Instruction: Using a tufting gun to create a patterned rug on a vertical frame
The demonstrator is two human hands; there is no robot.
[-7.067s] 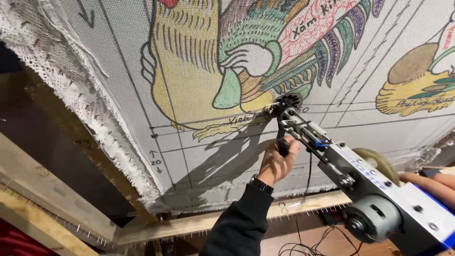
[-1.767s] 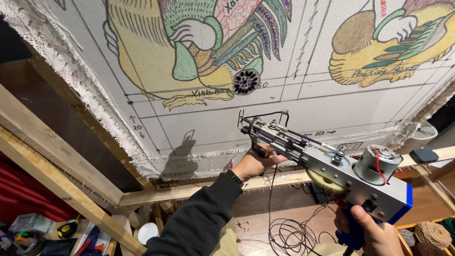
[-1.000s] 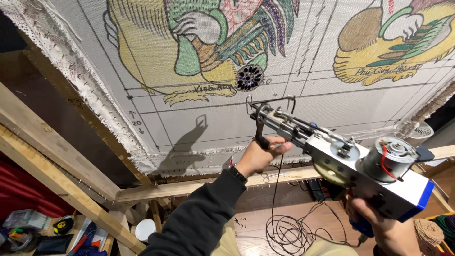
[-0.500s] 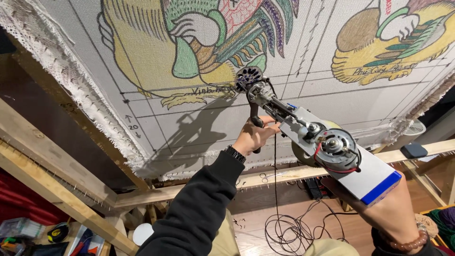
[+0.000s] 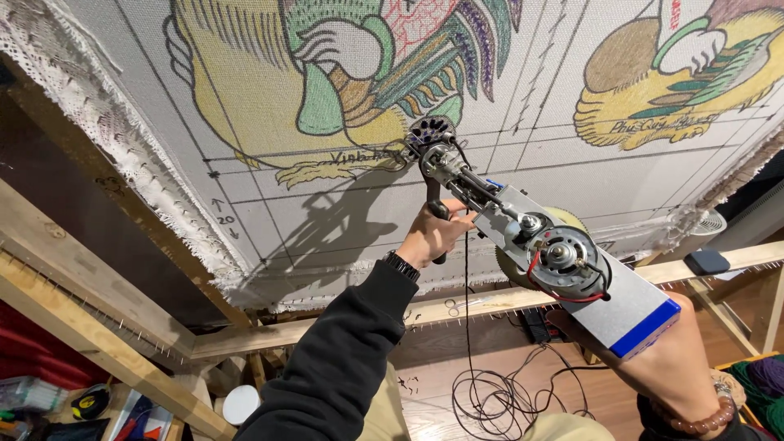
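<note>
Tufting gun (image 5: 535,245) held up against the stretched backing cloth (image 5: 523,147), nose end meeting the fabric at a small dark round patch (image 5: 430,131) just below the big yellow bird drawing (image 5: 269,106). Body of the tool slants from that contact point down to the right and toward the viewer, so motor and blue-edged rear plate sit nearest the camera.

Left hand (image 5: 433,233): clenched round the black front handle under the nose. Judged a steadying grip, pressing the tip square to the cloth.

Right hand (image 5: 661,367): under and behind the rear body, mostly hidden by it; appears to carry the weight, but the finger grip cannot be told. Bead bracelet at that wrist.

Cloth is pinned taut on a wooden frame (image 5: 106,327), tack strip along the lower rail (image 5: 457,306); tension presumably lets the needle punch cleanly. Drawn grid lines and a second yellow figure (image 5: 653,106) at far right.

Black cable (image 5: 482,392) hangs from the gun and coils on the floor, clear of both arms.
</note>
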